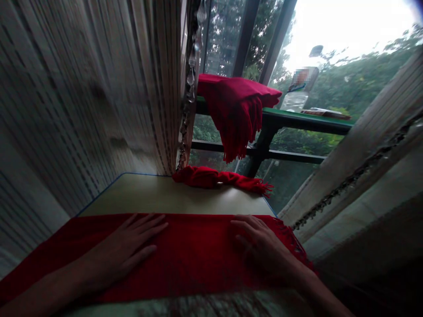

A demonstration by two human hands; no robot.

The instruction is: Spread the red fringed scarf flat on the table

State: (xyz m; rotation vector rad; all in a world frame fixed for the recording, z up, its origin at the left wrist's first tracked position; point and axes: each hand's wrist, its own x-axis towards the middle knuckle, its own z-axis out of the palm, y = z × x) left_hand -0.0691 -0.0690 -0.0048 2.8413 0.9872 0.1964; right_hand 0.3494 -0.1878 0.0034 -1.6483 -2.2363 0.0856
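A red fringed scarf point(191, 255) lies spread flat across the near part of a pale table point(158, 196). My left hand point(124, 248) rests palm down on its left half, fingers apart. Palm down as well, my right hand point(264, 246) lies flat on the scarf's right end, close to the fringe. Neither hand grips the cloth. A second red scarf point(214, 178) lies bunched at the table's far edge. A third red scarf point(236, 110) hangs folded over a green window rail point(307, 121).
A striped curtain point(99, 97) with a bead trim hangs close on the left, another curtain point(370, 149) on the right. A plastic bottle point(299, 92) and a flat object point(325, 113) stand on the rail. Window glass and trees lie beyond.
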